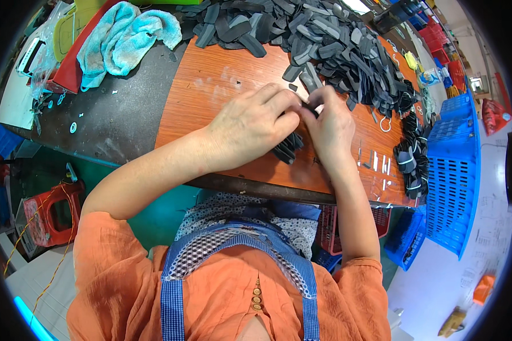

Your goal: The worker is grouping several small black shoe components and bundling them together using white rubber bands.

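My left hand (256,122) and my right hand (333,128) meet over the orange-brown tabletop, fingers curled and fingertips pinched close together. A small dark piece (306,106) shows between the fingertips, mostly covered by them. Below my left hand's curled fingers juts a stack of black strips (288,149), its upper part hidden by the hand. Just beyond the fingertips is a grey strip (309,78); whether it is held or lies on the table I cannot tell. Past the hands spreads a large heap of black and grey flat strips (335,45).
Bundles of banded strips (412,159) line the table's right edge, beside a blue plastic basket (452,176). Small white strips (384,165) and a white rubber band (385,124) lie right of my hands. A turquoise cloth (125,42) rests at the far left; a red stool (54,213) stands below.
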The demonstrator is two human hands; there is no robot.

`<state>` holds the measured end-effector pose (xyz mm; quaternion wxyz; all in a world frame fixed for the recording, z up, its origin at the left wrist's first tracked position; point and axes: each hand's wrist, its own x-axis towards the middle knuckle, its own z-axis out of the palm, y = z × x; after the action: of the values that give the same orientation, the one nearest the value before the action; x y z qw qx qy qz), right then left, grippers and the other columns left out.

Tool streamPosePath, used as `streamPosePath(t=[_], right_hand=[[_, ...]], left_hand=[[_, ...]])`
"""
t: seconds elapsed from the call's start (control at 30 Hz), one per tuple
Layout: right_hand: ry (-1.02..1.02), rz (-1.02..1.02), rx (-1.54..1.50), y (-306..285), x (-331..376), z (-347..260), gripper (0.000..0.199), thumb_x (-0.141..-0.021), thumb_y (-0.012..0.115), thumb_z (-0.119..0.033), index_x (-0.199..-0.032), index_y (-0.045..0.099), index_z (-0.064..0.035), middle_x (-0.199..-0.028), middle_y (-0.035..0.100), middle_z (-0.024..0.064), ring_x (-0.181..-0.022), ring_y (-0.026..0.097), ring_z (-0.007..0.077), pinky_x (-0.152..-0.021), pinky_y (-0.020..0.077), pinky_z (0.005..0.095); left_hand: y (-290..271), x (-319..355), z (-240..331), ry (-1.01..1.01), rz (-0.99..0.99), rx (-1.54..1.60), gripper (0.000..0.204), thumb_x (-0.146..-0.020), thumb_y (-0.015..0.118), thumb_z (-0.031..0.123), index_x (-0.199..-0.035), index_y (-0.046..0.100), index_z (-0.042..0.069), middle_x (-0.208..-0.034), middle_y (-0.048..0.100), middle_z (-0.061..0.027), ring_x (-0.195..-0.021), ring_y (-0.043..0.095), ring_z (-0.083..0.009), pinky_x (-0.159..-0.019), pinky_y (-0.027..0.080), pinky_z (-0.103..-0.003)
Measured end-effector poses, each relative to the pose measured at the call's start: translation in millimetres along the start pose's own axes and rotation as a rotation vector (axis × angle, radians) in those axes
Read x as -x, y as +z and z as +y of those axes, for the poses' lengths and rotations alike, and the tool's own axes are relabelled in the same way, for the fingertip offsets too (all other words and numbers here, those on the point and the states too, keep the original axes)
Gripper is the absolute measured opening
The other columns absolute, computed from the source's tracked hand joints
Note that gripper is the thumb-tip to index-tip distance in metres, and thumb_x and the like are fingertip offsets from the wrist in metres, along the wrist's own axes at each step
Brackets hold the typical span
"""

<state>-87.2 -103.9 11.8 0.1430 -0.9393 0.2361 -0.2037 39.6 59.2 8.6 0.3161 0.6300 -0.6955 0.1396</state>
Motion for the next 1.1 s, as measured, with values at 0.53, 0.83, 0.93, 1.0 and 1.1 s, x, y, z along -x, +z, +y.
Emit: streamPosePath(t=[0.53, 0.83, 0.93, 1.0, 1.1], right_hand=[[0.191, -0.113, -0.005, 7.2, -31.3, 31.1, 0.028, -0.086, 0.08, -0.026, -0.102, 0.071, -0.0054, -0.098, 0.068, 0.0113, -0.091, 0.068, 0.0259, -0.08, 0.0519, 0.0411], [0.294, -0.1, -0.541, 4.6, -19.9, 48.1, 0.028, -0.083, 0.082, -0.008, -0.106, 0.069, -0.0008, -0.083, 0.064, 0.0007, -0.071, 0.058, 0.0068, -0.063, 0.0471, 0.0239], [0.318, -0.117, -0.584, 4.7, -18.9, 49.9, 0.03, -0.083, 0.083, -0.006, -0.108, 0.069, 0.0001, -0.08, 0.063, -0.0014, -0.07, 0.056, 0.0052, -0.061, 0.0452, 0.021], [0.364, -0.152, -0.576, 3.1, -17.4, 50.7, 0.029, -0.083, 0.083, -0.007, -0.108, 0.069, 0.0005, -0.08, 0.063, -0.0016, -0.07, 0.056, 0.0055, -0.061, 0.0448, 0.0208], [0.349, -0.229, -0.499, -2.9, -12.4, 43.4, 0.023, -0.083, 0.083, -0.008, -0.101, 0.071, -0.0012, -0.079, 0.063, -0.0007, -0.069, 0.056, 0.005, -0.06, 0.0445, 0.021]], left_hand=[[5.1, 12.7, -10.6, -0.173, -0.043, 0.298, 0.042, -0.067, 0.082, 0.004, -0.1, 0.057, 0.003, -0.094, 0.063, -0.0135, -0.097, 0.067, -0.0355, -0.084, 0.055, -0.045], [6.8, 14.2, -5.3, -0.172, -0.131, 0.329, 0.038, -0.075, 0.084, 0.015, -0.102, 0.06, 0.008, -0.094, 0.062, -0.0086, -0.092, 0.066, -0.0313, -0.078, 0.055, -0.042], [5.0, 14.7, -5.4, -0.197, -0.146, 0.306, 0.036, -0.075, 0.084, 0.015, -0.1, 0.06, 0.009, -0.094, 0.062, -0.0082, -0.091, 0.066, -0.0308, -0.076, 0.054, -0.041], [5.0, 13.9, -4.3, -0.187, -0.136, 0.276, 0.034, -0.075, 0.084, 0.014, -0.099, 0.06, 0.009, -0.093, 0.062, -0.0069, -0.093, 0.066, -0.0301, -0.077, 0.053, -0.042], [0.7, 12.4, -2.8, -0.162, -0.125, 0.212, 0.032, -0.074, 0.083, 0.013, -0.097, 0.061, 0.009, -0.097, 0.063, -0.0056, -0.099, 0.065, -0.0297, -0.079, 0.052, -0.044]])
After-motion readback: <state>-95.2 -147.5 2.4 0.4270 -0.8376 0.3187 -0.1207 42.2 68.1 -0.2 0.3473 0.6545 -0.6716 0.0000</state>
